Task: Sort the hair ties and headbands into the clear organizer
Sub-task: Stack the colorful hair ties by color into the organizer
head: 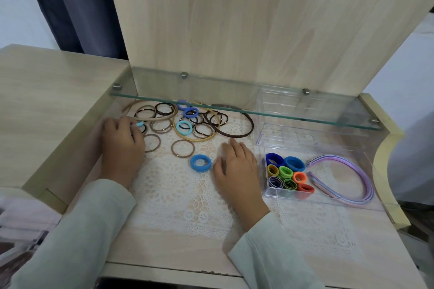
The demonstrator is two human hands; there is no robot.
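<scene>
Lace-covered desk (164,204) below glass shelf (234,100). At right, clear organizer (261,139): coloured hair ties (289,175) packed in front compartment, purple headbands (359,172) just right of them. Loose ties and headbands (187,122) heaped back left. Left hand (122,145) pinching light-blue tie (140,123); right hand (237,166) flat, fingers relaxed, beside blue tie (200,163).

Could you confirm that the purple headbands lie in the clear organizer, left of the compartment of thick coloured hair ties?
Not quite: in the head view the purple headbands lie in the clear organizer right of that compartment, not left.
</scene>
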